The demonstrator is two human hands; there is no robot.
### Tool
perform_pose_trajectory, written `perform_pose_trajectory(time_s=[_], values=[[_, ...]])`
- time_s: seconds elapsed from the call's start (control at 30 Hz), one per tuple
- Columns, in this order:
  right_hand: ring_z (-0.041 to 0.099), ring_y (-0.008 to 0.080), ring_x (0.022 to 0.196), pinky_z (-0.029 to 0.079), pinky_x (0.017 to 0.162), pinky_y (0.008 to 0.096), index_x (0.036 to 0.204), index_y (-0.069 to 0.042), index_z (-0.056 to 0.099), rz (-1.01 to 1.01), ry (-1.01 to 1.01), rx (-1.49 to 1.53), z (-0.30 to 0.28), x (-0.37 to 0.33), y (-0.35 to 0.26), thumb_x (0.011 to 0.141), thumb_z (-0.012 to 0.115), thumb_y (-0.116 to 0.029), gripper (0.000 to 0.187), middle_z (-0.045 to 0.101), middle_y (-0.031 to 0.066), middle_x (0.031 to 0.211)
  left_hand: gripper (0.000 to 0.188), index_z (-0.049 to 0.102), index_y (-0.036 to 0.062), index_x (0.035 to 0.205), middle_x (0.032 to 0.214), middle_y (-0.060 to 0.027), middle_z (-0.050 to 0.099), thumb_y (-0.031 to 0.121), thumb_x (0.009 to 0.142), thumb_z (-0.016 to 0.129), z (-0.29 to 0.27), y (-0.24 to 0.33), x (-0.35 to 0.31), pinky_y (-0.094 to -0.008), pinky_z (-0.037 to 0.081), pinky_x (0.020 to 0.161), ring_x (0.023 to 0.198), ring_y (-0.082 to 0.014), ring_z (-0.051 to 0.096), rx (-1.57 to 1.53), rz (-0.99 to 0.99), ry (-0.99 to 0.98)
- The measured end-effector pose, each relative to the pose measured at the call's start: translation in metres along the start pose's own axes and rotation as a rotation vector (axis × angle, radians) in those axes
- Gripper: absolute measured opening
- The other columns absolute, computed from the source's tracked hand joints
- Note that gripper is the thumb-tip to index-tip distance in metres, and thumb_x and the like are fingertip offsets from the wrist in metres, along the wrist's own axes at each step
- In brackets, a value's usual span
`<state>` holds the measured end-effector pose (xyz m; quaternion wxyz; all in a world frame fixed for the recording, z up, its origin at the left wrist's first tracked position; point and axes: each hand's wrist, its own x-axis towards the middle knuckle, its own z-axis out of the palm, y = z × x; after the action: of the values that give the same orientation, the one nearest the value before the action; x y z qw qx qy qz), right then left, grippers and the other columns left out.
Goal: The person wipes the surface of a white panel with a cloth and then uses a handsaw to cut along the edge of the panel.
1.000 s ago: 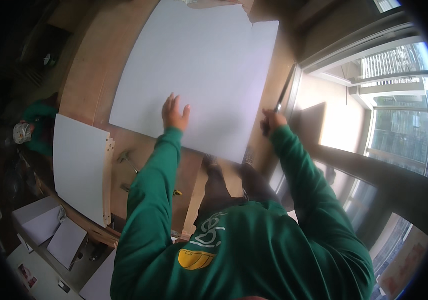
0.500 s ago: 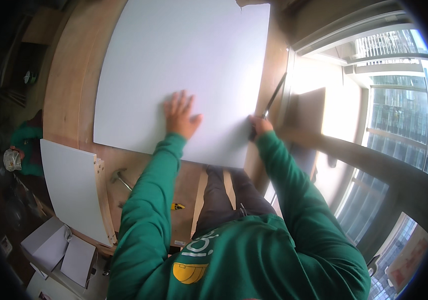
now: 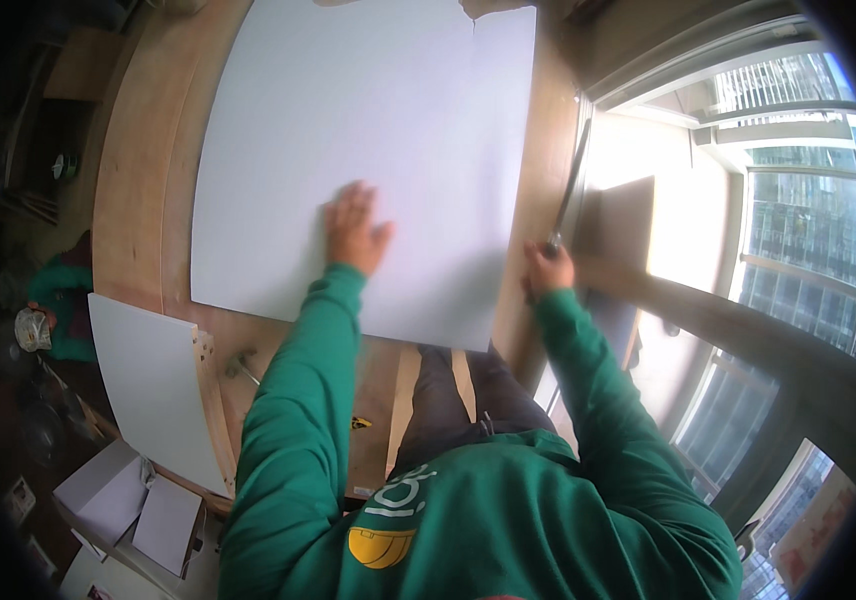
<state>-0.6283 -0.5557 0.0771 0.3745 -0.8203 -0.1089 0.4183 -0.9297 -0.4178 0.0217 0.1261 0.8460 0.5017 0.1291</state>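
A large white board (image 3: 418,130) with a ragged far edge lies over a wooden bench. My left hand (image 3: 354,232) rests on it, palm down, with fingers stretched out and slightly apart. Just past the board's right edge, my right hand (image 3: 549,268) is closed round the handle of a handsaw (image 3: 574,180). Its long narrow blade is seen nearly edge-on and points away from me, toward the window frame. The blade does not touch the board.
A second white panel on a wooden frame (image 3: 153,385) stands at left, near a hammer (image 3: 243,367) and a yellow-and-black tool (image 3: 360,423). White boxes (image 3: 108,490) sit lower left. Another person (image 3: 60,300) is at far left. Windows (image 3: 798,220) line the right side.
My right hand has moved right with the handsaw, off the board's edge, and the blade has turned more upright in view. My left hand stays spread on the board.
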Motion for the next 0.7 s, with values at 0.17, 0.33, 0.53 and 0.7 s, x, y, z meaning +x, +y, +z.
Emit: perform_pose_trajectory(time_s=[0.17, 0.33, 0.53, 0.7], values=[[0.058, 0.0151, 0.044, 0.044, 0.039, 0.0315, 0.102, 0.0, 0.054, -0.24, -0.132, -0.124, 0.002, -0.013, -0.061, 0.095, 0.063, -0.025, 0.028, 0.058, 0.0067, 0.066, 0.069, 0.03, 0.0176, 0.157, 0.165, -0.005, 0.023, 0.047, 0.098, 0.05, -0.014, -0.063, -0.022, -0.0529, 0.004, 0.123, 0.153, -0.0266, 0.016, 0.224, -0.404, 0.04], [0.056, 0.0175, 0.044, 0.046, 0.039, 0.033, 0.098, -0.001, 0.052, -0.161, -0.289, -0.069, 0.053, 0.015, -0.122, 0.099, 0.051, -0.024, 0.023, 0.054, 0.0065, 0.07, 0.071, 0.029, 0.0186, 0.158, 0.165, -0.0033, 0.023, 0.049, 0.097, 0.05, -0.014, -0.057, -0.016, -0.0517, 0.003, 0.124, 0.154, -0.0251, 0.016, 0.226, -0.419, 0.04], [0.057, 0.0194, 0.046, 0.049, 0.041, 0.0355, 0.098, -0.002, 0.051, -0.025, -0.332, -0.102, 0.077, 0.027, -0.151, 0.099, 0.045, -0.019, 0.018, 0.053, 0.0075, 0.074, 0.07, 0.039, 0.0155, 0.153, 0.162, -0.0064, 0.031, 0.046, 0.093, 0.056, -0.017, -0.06, -0.015, -0.0573, 0.012, 0.122, 0.151, -0.0289, 0.024, 0.212, -0.378, 0.12], [0.06, 0.0206, 0.047, 0.05, 0.04, 0.035, 0.1, -0.001, 0.05, -0.037, -0.322, -0.277, 0.079, 0.011, -0.157, 0.1, 0.044, -0.02, 0.02, 0.056, 0.0094, 0.072, 0.072, 0.03, 0.0178, 0.157, 0.165, -0.0041, 0.024, 0.048, 0.096, 0.052, -0.021, -0.061, -0.016, -0.0526, 0.003, 0.123, 0.154, -0.0256, 0.015, 0.188, -0.413, 0.045]])
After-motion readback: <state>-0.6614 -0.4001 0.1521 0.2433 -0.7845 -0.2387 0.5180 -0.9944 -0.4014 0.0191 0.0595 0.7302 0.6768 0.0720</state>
